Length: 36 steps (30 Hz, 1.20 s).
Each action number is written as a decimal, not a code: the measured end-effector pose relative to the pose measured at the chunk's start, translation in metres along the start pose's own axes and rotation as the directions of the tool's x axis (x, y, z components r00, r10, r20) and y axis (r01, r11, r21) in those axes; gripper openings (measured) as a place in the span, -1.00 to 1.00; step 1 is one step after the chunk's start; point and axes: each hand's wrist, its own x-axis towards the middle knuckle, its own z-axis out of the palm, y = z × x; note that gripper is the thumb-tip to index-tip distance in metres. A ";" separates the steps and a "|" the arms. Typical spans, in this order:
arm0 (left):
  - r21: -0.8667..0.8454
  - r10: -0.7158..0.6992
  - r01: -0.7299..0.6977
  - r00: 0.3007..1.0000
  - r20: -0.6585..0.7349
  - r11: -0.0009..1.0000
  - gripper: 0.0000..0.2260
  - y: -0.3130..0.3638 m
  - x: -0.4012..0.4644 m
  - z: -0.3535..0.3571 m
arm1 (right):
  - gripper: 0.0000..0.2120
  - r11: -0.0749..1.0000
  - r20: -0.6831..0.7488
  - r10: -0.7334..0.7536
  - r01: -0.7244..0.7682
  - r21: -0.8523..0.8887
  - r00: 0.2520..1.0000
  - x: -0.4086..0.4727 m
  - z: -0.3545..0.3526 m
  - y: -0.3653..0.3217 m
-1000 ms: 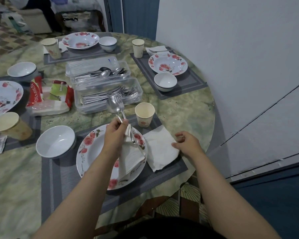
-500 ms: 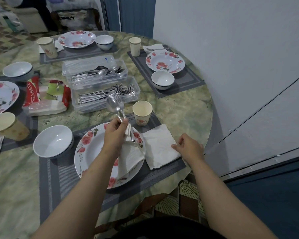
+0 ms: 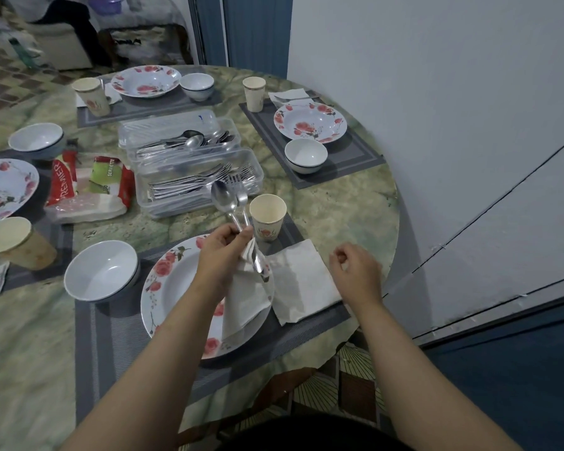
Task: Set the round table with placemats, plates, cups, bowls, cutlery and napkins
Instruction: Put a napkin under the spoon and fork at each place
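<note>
Left hand (image 3: 223, 252) is up over the near plate (image 3: 176, 297), fingers curled round the handles of a spoon (image 3: 222, 197) and a fork (image 3: 241, 198), heads pointing to 12 o'clock, and it pinches a folded napkin (image 3: 246, 299) too, which hangs down over the plate's 3 o'clock side. Right hand (image 3: 355, 268) hovers at 3 o'clock of that plate, fingers loosely curled, holding nothing, just above the right edge of a second napkin (image 3: 302, 281) lying flat on the grey placemat (image 3: 111, 336). A paper cup (image 3: 267, 216) stands upright at 1 o'clock of the plate, on the placemat's far corner (close beside the cutlery heads). A white bowl (image 3: 101, 270) sits at 9 o'clock of the plate, on the mat's left corner.

Toward the middle of the round counter (image 3: 339, 206) sit two clear trays: the nearer fork tray (image 3: 196, 187) and, behind it at 12 o'clock, the spoon tray (image 3: 179, 138). A serviette pack (image 3: 88, 190) lies at 9 o'clock of the fork tray.
</note>
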 end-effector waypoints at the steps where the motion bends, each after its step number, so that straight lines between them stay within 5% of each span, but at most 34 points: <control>1: 0.011 0.002 -0.002 1.000 0.021 1.000 -0.86 0.003 -0.002 0.003 | -0.88 0.993 0.035 -0.005 0.001 0.122 0.999 0.008 -0.004 -0.015; 4: 0.038 -0.017 0.013 0.992 0.124 0.999 -0.88 0.008 -0.008 0.020 | -0.79 0.872 0.284 0.061 -0.190 0.452 0.957 0.026 -0.020 -0.069; 7: 0.039 -0.037 0.029 0.976 0.215 0.999 -0.75 0.008 -0.014 0.035 | -0.68 0.766 0.456 0.037 -0.318 0.559 0.889 0.033 -0.026 -0.098; 12: 0.191 -0.098 0.042 0.952 0.289 0.981 -0.81 -0.001 -0.021 0.047 | -0.66 0.666 0.548 0.024 -0.422 0.614 0.836 0.030 -0.013 -0.092; 17: 0.335 -0.142 0.078 0.975 0.172 0.939 -0.72 -0.005 -0.017 0.035 | -0.84 0.505 0.546 0.239 -0.584 0.636 0.803 0.032 -0.013 -0.083; 20: 0.184 -0.239 0.249 0.968 -0.076 0.951 -0.73 0.001 -0.006 0.017 | -0.76 0.686 0.567 0.307 -0.591 0.425 0.765 0.035 -0.012 -0.061; 23: 0.105 -0.326 0.342 0.934 -0.146 0.934 -0.80 0.005 0.004 -0.001 | -0.72 0.825 0.568 0.333 -0.524 0.211 0.753 0.020 0.005 -0.052; 26: 0.105 -0.340 0.361 0.923 -0.178 0.927 -0.79 0.003 0.005 -0.007 | -0.59 0.874 0.470 0.338 -0.458 0.166 0.815 0.007 0.026 -0.049; 36: 0.119 -0.339 0.358 0.928 -0.152 0.926 -0.77 -0.009 0.000 -0.011 | -0.82 0.914 0.255 0.312 -0.363 0.183 0.915 -0.013 0.052 -0.045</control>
